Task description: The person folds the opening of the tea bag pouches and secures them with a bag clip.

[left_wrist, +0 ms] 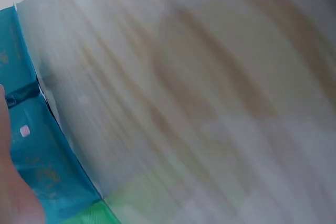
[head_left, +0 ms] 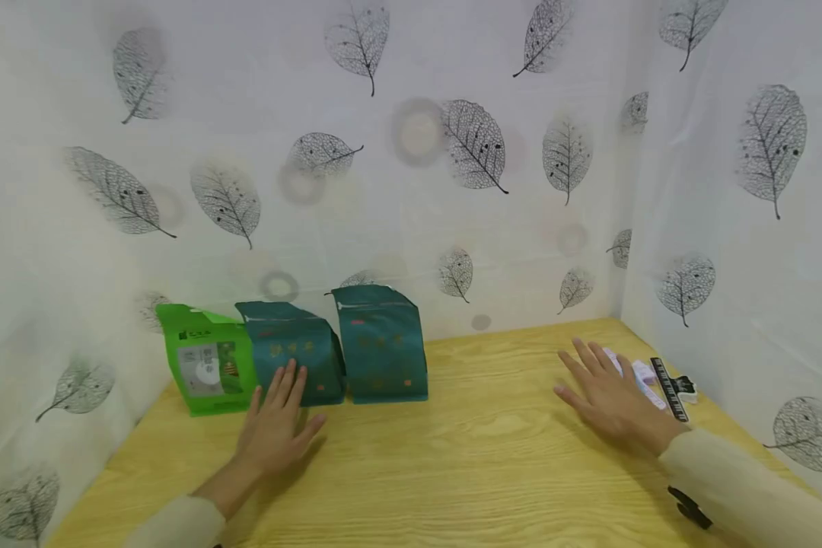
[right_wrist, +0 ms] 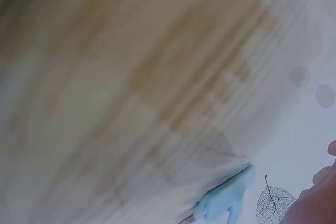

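Observation:
My left hand [head_left: 274, 426] is spread low over the table, its fingertips overlapping the front of the middle teal bag [head_left: 274, 327] in the head view. A green bag [head_left: 171, 358] with a picture panel stands to its left, and a taller teal bag [head_left: 383, 350] to its right. My right hand [head_left: 606, 396] is held over the right side of the table, fingers straight and apart, with nothing in it. Beside it lie a pale purple and white item [head_left: 645, 373] and a strip with a piano-key pattern [head_left: 670, 388]. The hand partly covers the purple item.
The wood-grain table [head_left: 479, 472] is bounded by white leaf-print sheeting [head_left: 411, 221] at the back and both sides. A small black and white piece [head_left: 686, 387] lies against the piano-key strip, near the table's right edge. The right wrist view shows a pale blue item [right_wrist: 226, 198].

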Motion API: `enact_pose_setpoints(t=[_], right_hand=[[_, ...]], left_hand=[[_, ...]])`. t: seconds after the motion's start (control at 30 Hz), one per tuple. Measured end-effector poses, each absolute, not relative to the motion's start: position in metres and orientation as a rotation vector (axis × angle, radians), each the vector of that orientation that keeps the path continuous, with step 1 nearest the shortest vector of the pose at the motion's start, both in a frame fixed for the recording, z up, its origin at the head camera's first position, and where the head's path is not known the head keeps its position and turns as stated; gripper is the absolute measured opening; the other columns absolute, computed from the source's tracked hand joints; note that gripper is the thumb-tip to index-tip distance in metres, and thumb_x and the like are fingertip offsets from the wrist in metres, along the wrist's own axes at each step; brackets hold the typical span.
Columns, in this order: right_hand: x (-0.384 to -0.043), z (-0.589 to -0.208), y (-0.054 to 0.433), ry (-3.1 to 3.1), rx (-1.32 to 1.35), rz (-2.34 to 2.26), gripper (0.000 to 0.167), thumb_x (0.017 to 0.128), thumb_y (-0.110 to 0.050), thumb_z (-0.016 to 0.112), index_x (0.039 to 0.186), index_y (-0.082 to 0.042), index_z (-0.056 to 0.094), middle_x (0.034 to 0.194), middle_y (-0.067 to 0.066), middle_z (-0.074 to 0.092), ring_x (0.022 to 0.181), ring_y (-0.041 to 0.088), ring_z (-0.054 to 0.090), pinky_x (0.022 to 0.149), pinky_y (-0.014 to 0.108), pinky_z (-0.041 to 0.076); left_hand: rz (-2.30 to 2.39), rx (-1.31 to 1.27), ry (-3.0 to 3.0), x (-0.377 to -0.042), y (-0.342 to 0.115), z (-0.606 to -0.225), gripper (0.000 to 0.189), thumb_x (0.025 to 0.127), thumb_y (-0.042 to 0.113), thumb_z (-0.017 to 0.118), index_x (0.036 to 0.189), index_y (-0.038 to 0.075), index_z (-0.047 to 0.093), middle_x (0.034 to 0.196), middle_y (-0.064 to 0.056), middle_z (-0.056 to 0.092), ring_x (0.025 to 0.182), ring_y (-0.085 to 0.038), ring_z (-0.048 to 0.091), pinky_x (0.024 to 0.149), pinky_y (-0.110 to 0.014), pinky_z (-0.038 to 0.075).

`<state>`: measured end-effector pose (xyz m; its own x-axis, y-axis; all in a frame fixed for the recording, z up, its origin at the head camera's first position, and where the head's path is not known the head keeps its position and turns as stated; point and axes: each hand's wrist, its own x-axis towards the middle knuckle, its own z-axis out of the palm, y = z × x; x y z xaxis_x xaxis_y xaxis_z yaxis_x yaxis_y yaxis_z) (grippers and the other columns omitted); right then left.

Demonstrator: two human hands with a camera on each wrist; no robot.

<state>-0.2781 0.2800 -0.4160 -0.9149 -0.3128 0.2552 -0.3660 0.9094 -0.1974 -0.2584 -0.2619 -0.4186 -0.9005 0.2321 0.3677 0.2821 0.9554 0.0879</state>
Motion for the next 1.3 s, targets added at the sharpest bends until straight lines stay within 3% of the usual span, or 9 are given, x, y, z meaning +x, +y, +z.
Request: enact_pose_setpoints(t=[0.33, 0.73, 0.97, 1.13, 1.3], right_hand=[[-0.285, -0.413, 0.26, -2.882, 0.529, 0.335, 0.074, 0.104, -0.059, 0.034, 0.158, -0.008, 0.028, 0.166, 0.022, 0.009, 0.15, 0.048, 0.009, 0.111, 0.075, 0.001], [-0.282, -0.417, 0.227, -2.846, 0.579, 0.41, 0.069, 0.104, -0.056, 0.039, 0.156, -0.011, 0.034, 0.165, 0.022, 0.015, 0.149, 0.048, 0.014, 0.108, 0.077, 0.006], [-0.285, -0.42, 0.21, -2.814, 0.623, 0.372, 0.066, 0.104, -0.054, 0.041, 0.154, -0.01, 0.038, 0.164, 0.021, 0.018, 0.149, 0.046, 0.018, 0.109, 0.074, 0.01], [-0.294, -0.414, 0.2, -2.796, 0.682, 0.361, 0.066, 0.104, -0.054, 0.039, 0.153, -0.009, 0.039, 0.164, 0.021, 0.021, 0.148, 0.045, 0.021, 0.108, 0.075, 0.012], [-0.294, -0.415, 0.186, -2.793, 0.741, 0.405, 0.064, 0.105, -0.051, 0.04, 0.151, -0.007, 0.042, 0.163, 0.022, 0.022, 0.147, 0.045, 0.023, 0.108, 0.073, 0.014]], left_hand=[[-0.215, -0.317, -2.779, -0.263, -0.25, -0.421, 0.087, 0.099, 0.052, 0.054, 0.16, 0.006, 0.012, 0.167, -0.017, -0.002, 0.154, -0.04, 0.006, 0.116, -0.069, 0.012], [-0.129, -0.329, -2.709, -0.265, -0.244, -0.429, 0.085, 0.097, 0.05, 0.058, 0.158, 0.002, 0.022, 0.166, -0.023, 0.007, 0.152, -0.042, 0.014, 0.114, -0.071, 0.019], [-0.086, -0.318, -2.774, -0.273, -0.243, -0.437, 0.09, 0.097, 0.05, 0.058, 0.158, -0.001, 0.015, 0.165, -0.026, -0.001, 0.152, -0.046, 0.005, 0.113, -0.074, 0.016], [-0.081, -0.306, -2.708, -0.284, -0.239, -0.432, 0.09, 0.095, 0.047, 0.062, 0.157, -0.003, 0.019, 0.164, -0.03, 0.005, 0.15, -0.049, 0.011, 0.112, -0.073, 0.018], [-0.125, -0.271, -2.663, -0.28, -0.239, -0.425, 0.079, 0.094, 0.04, 0.066, 0.151, -0.004, 0.033, 0.158, -0.033, 0.023, 0.143, -0.049, 0.029, 0.108, -0.072, 0.026]])
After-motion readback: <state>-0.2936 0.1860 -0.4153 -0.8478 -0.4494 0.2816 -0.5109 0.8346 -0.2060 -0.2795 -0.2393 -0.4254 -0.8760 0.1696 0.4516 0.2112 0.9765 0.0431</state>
